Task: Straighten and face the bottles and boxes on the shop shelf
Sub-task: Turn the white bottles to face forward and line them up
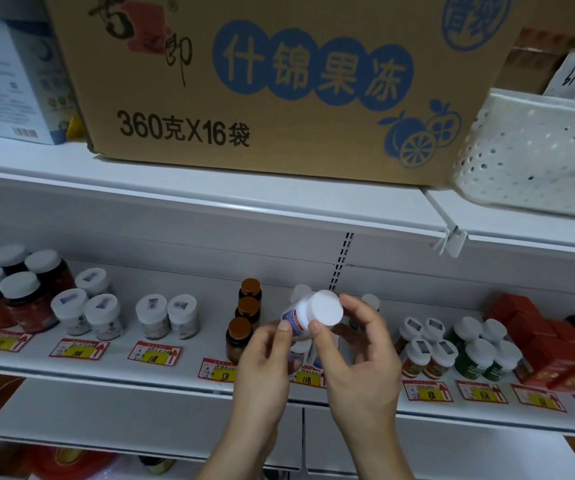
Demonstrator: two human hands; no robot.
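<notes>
Both hands pinch the white bottle (pixel 308 315) — left hand (pixel 263 358), right hand (pixel 359 351) — cap tilted toward the camera, above its shelf (pixel 106 370) gap.

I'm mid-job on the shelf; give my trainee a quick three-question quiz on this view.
1. True or false: the white bottle is standing on the shelf.
2. Which hands grip it? A) left hand only B) right hand only C) both
3. Fill in: the three brown-capped bottles stand in a line to the ____ of the held bottle.

Key
1. False: it is held up, tilted, with its cap toward the camera.
2. C: fingers of both hands pinch it.
3. Left.
</notes>
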